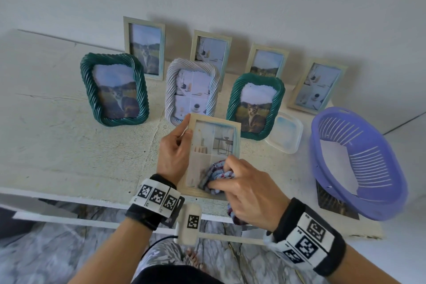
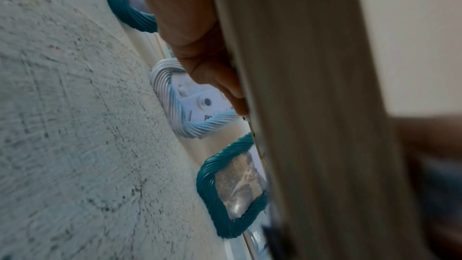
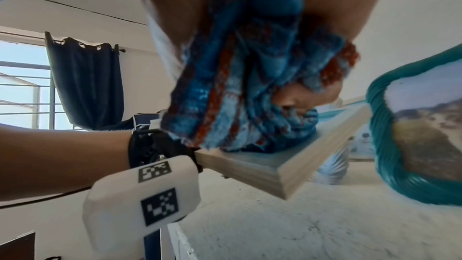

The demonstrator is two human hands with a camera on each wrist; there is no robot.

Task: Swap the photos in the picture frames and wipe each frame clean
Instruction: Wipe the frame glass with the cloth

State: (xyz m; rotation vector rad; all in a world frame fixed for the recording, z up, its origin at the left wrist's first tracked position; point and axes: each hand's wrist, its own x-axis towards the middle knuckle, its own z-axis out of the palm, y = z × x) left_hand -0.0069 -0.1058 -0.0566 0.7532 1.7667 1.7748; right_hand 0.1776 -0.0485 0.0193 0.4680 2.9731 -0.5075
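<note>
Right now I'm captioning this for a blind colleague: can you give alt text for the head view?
A left hand holds a pale wooden frame over a table edge while the right hand rubs its glass with a checked cloth. Seven framed photos stand behind, beside a purple basket.

Both forearms are bare. Each wrist carries a black fabric wristband (image 1: 147,212) overlaid with a white band of square black-and-white coded markers (image 1: 158,196). A rounded white camera housing (image 3: 142,195) with two such markers is strapped under the left wrist, trailing a thin black cable (image 1: 156,243). Dark shorts and bare toes show below.
</note>
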